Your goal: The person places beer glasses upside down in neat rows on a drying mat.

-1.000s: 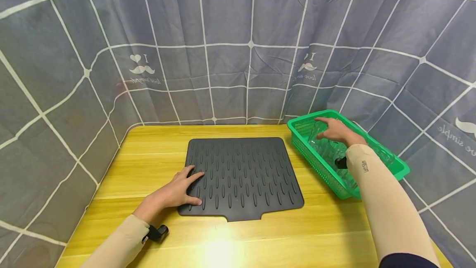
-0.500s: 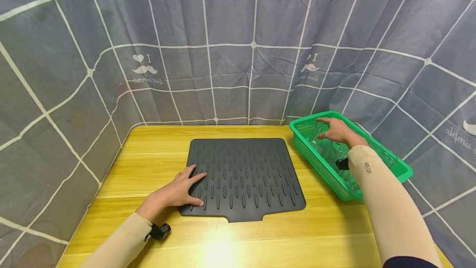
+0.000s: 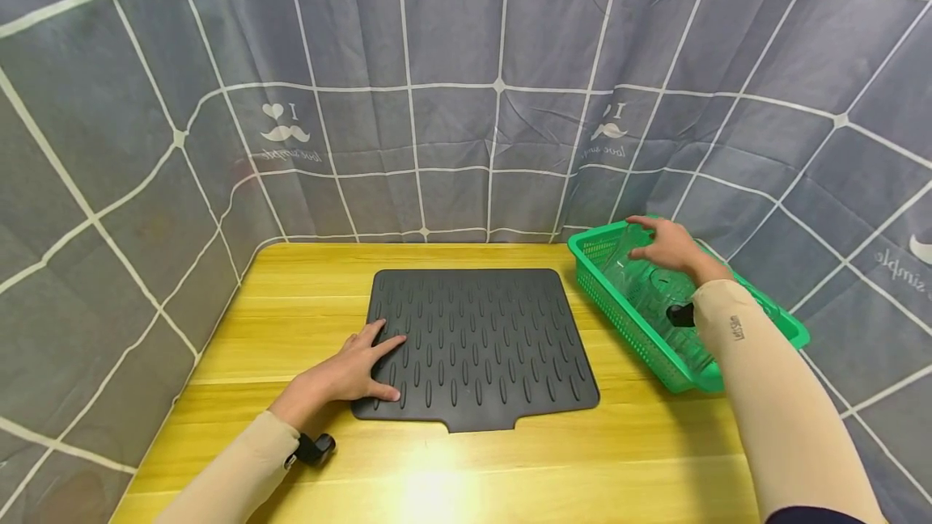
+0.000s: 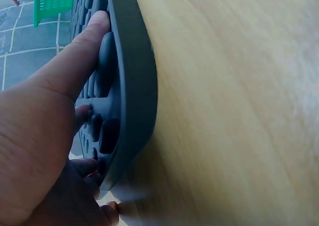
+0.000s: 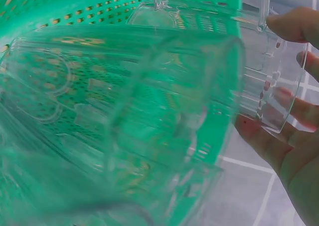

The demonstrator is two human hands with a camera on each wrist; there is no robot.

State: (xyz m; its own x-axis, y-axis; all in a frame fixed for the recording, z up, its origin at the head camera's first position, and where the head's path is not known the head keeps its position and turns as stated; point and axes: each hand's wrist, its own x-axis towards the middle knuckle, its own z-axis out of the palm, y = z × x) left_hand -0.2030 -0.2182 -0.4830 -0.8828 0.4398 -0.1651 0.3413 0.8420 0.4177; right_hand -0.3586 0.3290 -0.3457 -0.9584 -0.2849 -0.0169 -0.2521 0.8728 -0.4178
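Note:
In the head view my left hand [image 3: 357, 370] lies with fingers spread on the near left corner of a dark grey ribbed mat [image 3: 476, 338]. Close up in the left wrist view, the thumb [image 4: 82, 54] rests on the mat's raised ribs beside its edge. At the far end of a green plastic basket [image 3: 626, 318], my right hand [image 3: 670, 247] holds a clear cup [image 3: 619, 261], which leans within the basket. The right wrist view shows thumb and fingers around one end of this cup [image 5: 259, 81], which seems to have a handle along its upper side.
More clear cups [image 5: 124, 111] lie in the basket, close beside the held one. Yellow wood-grain table [image 3: 306, 289] surrounds the mat. A grey curtain [image 3: 451, 128] with white grid lines hangs behind and along both sides.
My right hand has risen slightly and shifted right, and the cup it holds shows more above the others. The left hand stays on the mat.

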